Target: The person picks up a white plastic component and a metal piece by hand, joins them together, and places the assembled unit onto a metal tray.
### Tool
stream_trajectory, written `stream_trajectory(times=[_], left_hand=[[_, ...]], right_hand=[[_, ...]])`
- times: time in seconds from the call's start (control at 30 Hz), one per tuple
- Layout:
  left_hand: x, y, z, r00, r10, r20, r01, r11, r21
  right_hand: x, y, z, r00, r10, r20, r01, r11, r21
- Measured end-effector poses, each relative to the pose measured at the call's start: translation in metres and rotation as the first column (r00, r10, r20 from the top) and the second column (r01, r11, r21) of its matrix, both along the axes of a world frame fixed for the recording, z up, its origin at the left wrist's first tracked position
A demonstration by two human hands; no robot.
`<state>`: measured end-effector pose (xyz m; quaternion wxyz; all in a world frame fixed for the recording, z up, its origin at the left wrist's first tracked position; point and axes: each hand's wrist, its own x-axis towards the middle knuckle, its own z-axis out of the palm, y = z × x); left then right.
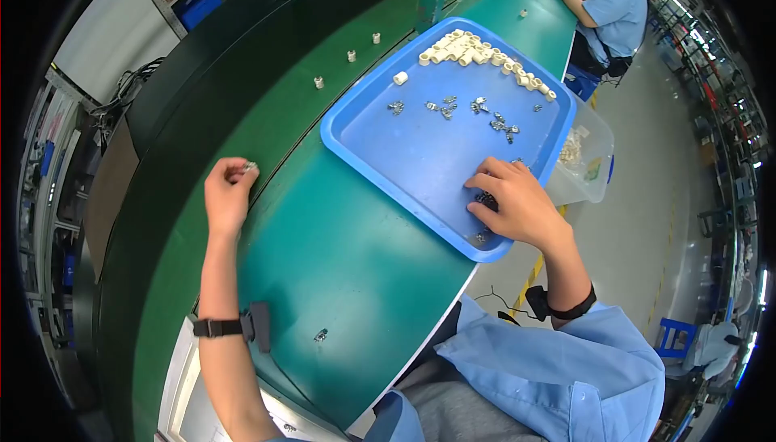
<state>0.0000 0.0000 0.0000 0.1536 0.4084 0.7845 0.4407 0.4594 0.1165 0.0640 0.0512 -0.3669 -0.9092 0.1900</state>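
Note:
My left hand (226, 195) is at the green strip beyond the table's seam, thumb and fingertips closed on a small pale part with metal on it (251, 167). Inside the near right corner of the blue tray (388, 190), my right hand (519, 206) is lowered with curved fingers apart. A cluster of small dark metal pieces (487, 199) shows between its thumb and fingers. More small metal pieces (447, 109) lie in loose groups mid-tray. White ceramic-looking sleeves (465, 48) crowd the far side, and a single sleeve (400, 78) lies apart at the left.
Several small finished-looking parts (352, 56) stand spaced along the green strip. One metal piece (321, 334) lies on the green tabletop (323, 264). A clear plastic bin (594, 155) stands right of the tray. Another person (616, 14) works at the far end.

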Motion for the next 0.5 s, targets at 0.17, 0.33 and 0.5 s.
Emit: stream_trajectory(times=[0.17, 0.33, 0.5], left_hand=[[0.021, 0.064, 0.004, 1.0, 0.022, -0.008, -0.022, 1.0, 0.013], [0.023, 0.1, -0.005, 0.997, -0.017, -0.073, 0.022, 0.998, 0.063], [0.023, 0.109, -0.018, 0.991, -0.071, -0.11, 0.074, 0.997, 0.031]], right_hand=[[0.009, 0.006, 0.013, 0.997, 0.071, -0.031, -0.065, 0.984, 0.165], [0.01, 0.006, 0.009, 0.998, 0.064, -0.007, -0.061, 0.978, 0.201], [0.021, 0.011, -0.011, 0.993, 0.117, -0.014, -0.111, 0.971, 0.213]])
